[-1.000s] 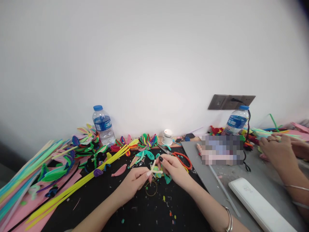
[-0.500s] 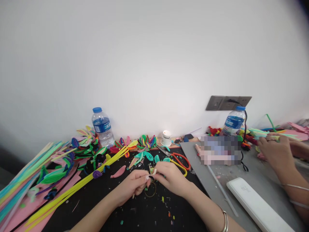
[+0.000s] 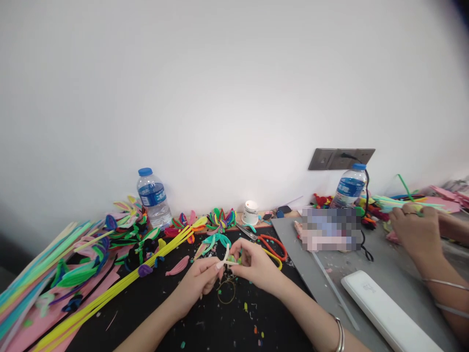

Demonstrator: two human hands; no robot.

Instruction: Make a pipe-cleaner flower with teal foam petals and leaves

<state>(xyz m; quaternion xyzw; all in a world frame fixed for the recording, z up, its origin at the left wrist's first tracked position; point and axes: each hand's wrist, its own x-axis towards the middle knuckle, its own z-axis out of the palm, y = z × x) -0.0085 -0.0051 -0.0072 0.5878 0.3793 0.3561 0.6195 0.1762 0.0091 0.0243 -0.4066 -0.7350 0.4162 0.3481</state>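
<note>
My left hand [image 3: 194, 286] pinches a short cream-white pipe cleaner [image 3: 227, 253] between thumb and curled fingers. The strip is bent, one end pointing up and the other running right to my right hand [image 3: 261, 269]. There the thumb and fingertips hold its end, with a bit of light green fuzzy material showing behind it. A thin gold-coloured ring [image 3: 226, 292] lies on the black mat [image 3: 205, 325] just below my hands. Scissors [image 3: 271, 244] with red and yellow handles lie beyond my right hand. Nearest my left hand is a pink fuzzy petal [image 3: 178, 266].
Long yellow pipe cleaners [image 3: 120, 278] and colourful bundles fill the left side. Water bottles [image 3: 154, 198] [image 3: 350, 186] and a white paper cup [image 3: 250, 213] stand along the wall. On the right are a long white case [image 3: 388, 313] and a co-worker's hand [image 3: 415, 227].
My right fingers have opened a little and moved off the middle of the pipe cleaner, so its bent shape shows more. The camera view has shifted slightly.
</note>
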